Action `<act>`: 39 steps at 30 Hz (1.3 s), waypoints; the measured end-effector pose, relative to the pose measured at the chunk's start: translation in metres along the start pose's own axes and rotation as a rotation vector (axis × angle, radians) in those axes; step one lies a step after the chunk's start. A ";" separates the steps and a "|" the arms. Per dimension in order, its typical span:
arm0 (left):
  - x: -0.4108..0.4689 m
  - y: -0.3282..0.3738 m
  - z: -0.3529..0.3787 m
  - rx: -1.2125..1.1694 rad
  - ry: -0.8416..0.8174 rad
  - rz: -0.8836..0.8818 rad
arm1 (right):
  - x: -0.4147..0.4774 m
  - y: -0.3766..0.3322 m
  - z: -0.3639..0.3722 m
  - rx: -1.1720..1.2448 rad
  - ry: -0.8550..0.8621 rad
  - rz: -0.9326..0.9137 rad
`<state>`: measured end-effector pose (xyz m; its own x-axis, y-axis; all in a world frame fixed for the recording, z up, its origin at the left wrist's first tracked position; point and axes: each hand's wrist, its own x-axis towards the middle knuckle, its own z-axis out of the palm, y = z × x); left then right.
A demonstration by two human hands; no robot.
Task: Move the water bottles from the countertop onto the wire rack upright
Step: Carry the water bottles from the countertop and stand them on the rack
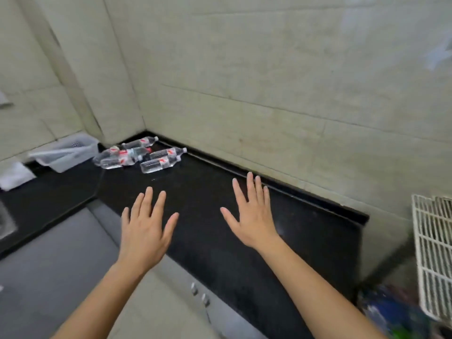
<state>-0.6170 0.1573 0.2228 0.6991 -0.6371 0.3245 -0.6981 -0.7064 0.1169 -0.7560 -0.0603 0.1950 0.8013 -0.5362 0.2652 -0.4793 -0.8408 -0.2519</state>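
Bottles (159, 162) flat on countertop (220, 241), caps rightward (toward wall (293, 118)) | left hand (144, 231), right hand (252, 223): fingers (250, 184) spread

Lighting: soft, even, rather dim; a greenish cast is seen on the wall (269, 81). A dull sheen is noted on the black surface (283, 232). Lines are bowed toward the edges; the lower right corner is blurred.

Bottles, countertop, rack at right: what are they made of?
Water bottles: clear thin glossy plastic, by the see-through walls. Countertop: dark polished stone, probably granite, by its speckle and sheen. Wire rack: white-coated metal by its thin grid bars, though moulded plastic is possible.
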 end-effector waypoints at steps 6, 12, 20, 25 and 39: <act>0.035 -0.112 0.006 -0.007 0.014 -0.141 | 0.064 -0.102 0.060 0.055 -0.088 -0.144; 0.082 -0.172 0.055 -0.032 -0.062 -0.196 | 0.132 -0.136 0.126 0.104 -0.156 -0.146; 0.221 -0.218 0.124 0.034 -0.284 -0.102 | 0.259 -0.130 0.198 0.199 -0.284 0.074; 0.312 -0.253 0.141 0.041 -0.263 -0.062 | 0.334 -0.135 0.221 0.272 -0.316 0.159; 0.499 -0.373 0.270 0.012 -0.536 0.097 | 0.468 -0.183 0.332 0.359 -0.439 0.429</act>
<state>0.0339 0.0192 0.0877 0.6150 -0.7649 -0.1916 -0.7634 -0.6385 0.0982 -0.1746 -0.1325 0.0564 0.6748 -0.6713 -0.3065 -0.6979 -0.4455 -0.5608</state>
